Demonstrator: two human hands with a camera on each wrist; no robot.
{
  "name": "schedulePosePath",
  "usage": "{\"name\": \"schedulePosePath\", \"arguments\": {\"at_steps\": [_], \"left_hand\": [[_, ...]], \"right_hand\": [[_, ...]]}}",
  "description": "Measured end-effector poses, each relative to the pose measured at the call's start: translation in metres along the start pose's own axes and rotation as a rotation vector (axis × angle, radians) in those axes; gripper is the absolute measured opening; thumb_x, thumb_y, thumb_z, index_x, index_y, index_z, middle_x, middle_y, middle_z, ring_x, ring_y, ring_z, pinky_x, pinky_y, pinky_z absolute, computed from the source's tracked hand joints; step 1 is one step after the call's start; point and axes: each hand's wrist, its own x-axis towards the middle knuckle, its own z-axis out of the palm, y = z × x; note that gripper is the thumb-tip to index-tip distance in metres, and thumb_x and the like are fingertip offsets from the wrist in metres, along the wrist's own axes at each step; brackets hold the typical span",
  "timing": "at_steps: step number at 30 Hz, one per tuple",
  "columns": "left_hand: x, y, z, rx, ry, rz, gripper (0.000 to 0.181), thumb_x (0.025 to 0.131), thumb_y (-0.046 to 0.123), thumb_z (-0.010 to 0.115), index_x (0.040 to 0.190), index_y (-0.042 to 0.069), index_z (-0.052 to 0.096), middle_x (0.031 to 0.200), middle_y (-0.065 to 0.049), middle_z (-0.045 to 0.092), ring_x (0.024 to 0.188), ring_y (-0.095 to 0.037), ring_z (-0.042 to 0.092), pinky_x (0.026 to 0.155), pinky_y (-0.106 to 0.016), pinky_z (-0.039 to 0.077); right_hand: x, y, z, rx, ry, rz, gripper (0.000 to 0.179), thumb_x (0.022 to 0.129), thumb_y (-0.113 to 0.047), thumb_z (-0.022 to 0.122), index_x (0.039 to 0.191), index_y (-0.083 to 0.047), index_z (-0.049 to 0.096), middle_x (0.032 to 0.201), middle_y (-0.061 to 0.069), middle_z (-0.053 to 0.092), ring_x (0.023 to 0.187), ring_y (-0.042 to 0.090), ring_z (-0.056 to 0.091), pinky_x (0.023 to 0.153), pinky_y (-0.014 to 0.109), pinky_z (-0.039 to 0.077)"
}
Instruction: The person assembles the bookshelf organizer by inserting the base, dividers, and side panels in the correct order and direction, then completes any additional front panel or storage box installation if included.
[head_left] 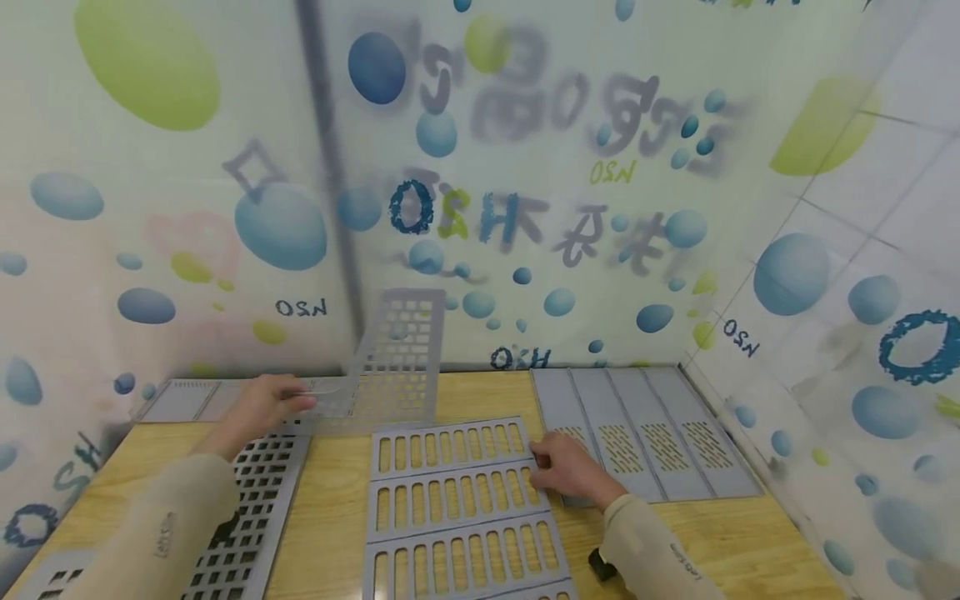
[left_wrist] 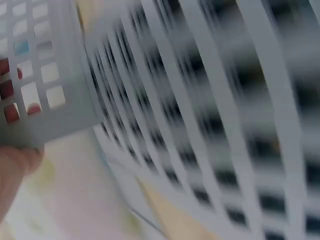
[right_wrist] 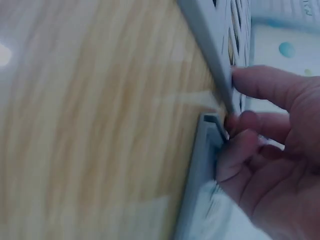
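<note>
My left hand (head_left: 262,408) holds a grey plastic panel with square holes (head_left: 437,350), which stands tilted and blurred near the wall in the head view. The left wrist view shows my thumb on the edge of that panel (left_wrist: 55,125), and fingertips show through its holes. Another square-holed panel (head_left: 288,500) lies below my left forearm. My right hand (head_left: 572,468) pinches the right edge of a grey panel with rows of long slots (head_left: 452,523). In the right wrist view, my thumb lies on the edge of this slotted panel (right_wrist: 215,47), fingers curled beneath.
Grey panels with small slits (head_left: 645,400) lie side by side at the back right of the wooden table (head_left: 337,500). More grey panels (head_left: 176,402) are at the back left. A patterned curtain (head_left: 480,167) hangs behind the table, and a tiled side stands at the right.
</note>
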Motion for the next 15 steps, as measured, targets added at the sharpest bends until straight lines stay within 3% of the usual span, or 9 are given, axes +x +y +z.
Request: {"name": "schedulePosePath", "arguments": {"at_steps": [6,11,15], "left_hand": [[0.008,0.025,0.02,-0.04,0.047,-0.01,0.012,0.099,0.017,0.071,0.1,0.007,0.078,0.102,-0.014,0.075,0.088,-0.03,0.068,0.075,-0.051,0.054],[0.005,0.025,0.022,-0.039,0.043,-0.009,0.017,0.1,0.014,0.069,0.109,0.001,0.076,0.114,-0.02,0.071,0.103,-0.042,0.067,0.085,-0.058,0.054],[0.004,0.027,0.022,-0.048,0.039,-0.003,0.017,0.1,0.013,0.069,0.11,0.001,0.076,0.114,-0.021,0.071,0.102,-0.042,0.067,0.084,-0.058,0.054]], "right_hand": [[0.0,-0.008,0.002,-0.026,-0.008,0.034,0.032,0.086,-0.006,0.072,0.068,-0.012,0.046,0.07,0.003,0.041,0.064,0.016,0.035,0.058,0.028,0.028],[0.0,-0.009,0.003,0.002,0.019,0.067,0.032,0.085,-0.006,0.073,0.068,-0.012,0.046,0.068,0.003,0.041,0.061,0.016,0.034,0.057,0.028,0.028],[0.0,-0.005,0.004,0.026,0.036,0.058,0.033,0.085,-0.005,0.073,0.068,-0.011,0.045,0.07,0.003,0.04,0.064,0.016,0.034,0.059,0.029,0.027]]}}
